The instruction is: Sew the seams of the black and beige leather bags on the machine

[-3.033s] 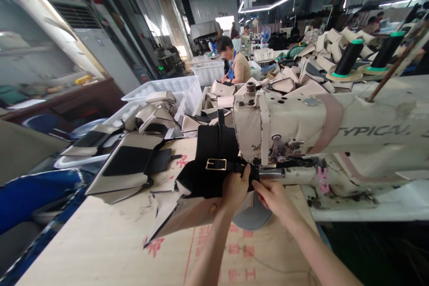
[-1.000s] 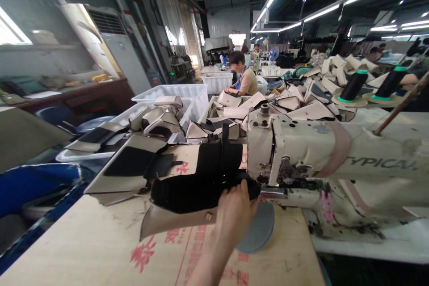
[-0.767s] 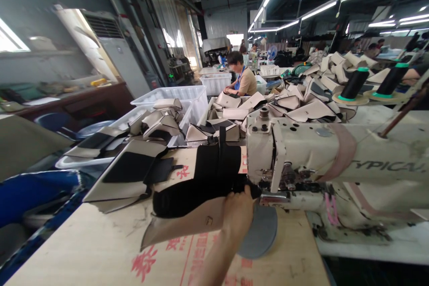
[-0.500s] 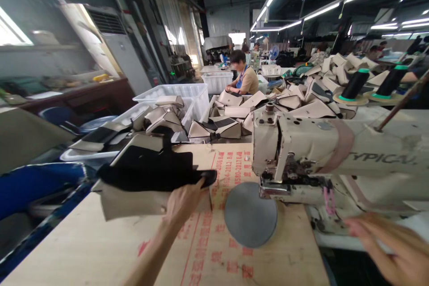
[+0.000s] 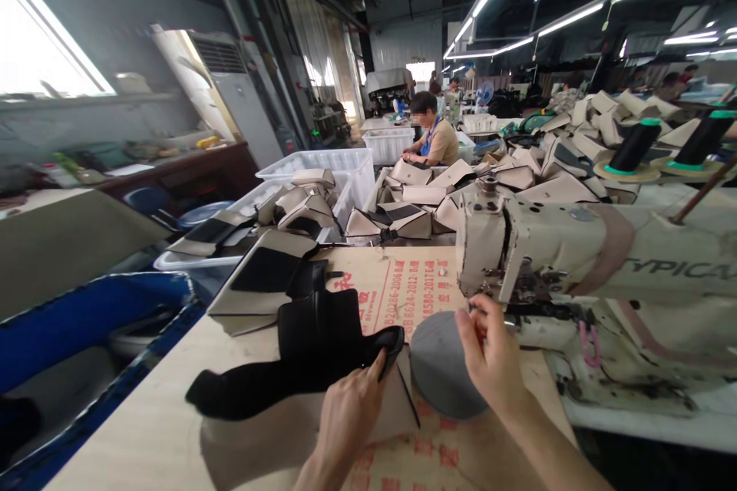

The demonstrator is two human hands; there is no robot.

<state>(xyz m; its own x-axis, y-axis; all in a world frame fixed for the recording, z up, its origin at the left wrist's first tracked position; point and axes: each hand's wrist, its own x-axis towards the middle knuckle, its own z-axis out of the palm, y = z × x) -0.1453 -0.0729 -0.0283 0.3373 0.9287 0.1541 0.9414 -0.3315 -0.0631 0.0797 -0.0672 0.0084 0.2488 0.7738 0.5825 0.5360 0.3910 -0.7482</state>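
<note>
My left hand (image 5: 352, 403) grips the tip of a black strap on a beige and black bag piece (image 5: 322, 326), which lies over the near left part of the wooden board (image 5: 143, 430). My right hand (image 5: 489, 345) is raised by the needle area of the sewing machine (image 5: 576, 245), fingertips pinched together; whatever is between them is too small to name. Beneath that hand a round grey disc (image 5: 441, 368) is partly covered. Another beige and black piece (image 5: 259, 276) rests at the board's back left.
White crates (image 5: 351, 169) heaped with beige pieces stand behind the board. A blue-lined bin (image 5: 138, 291) is at the left. Black thread cones (image 5: 636, 147) stand at the right. A seated person (image 5: 437, 140) is farther back.
My right hand has come from the far right to the needle area. My left hand and the held piece are nearer and more to the right. The view has shifted left.
</note>
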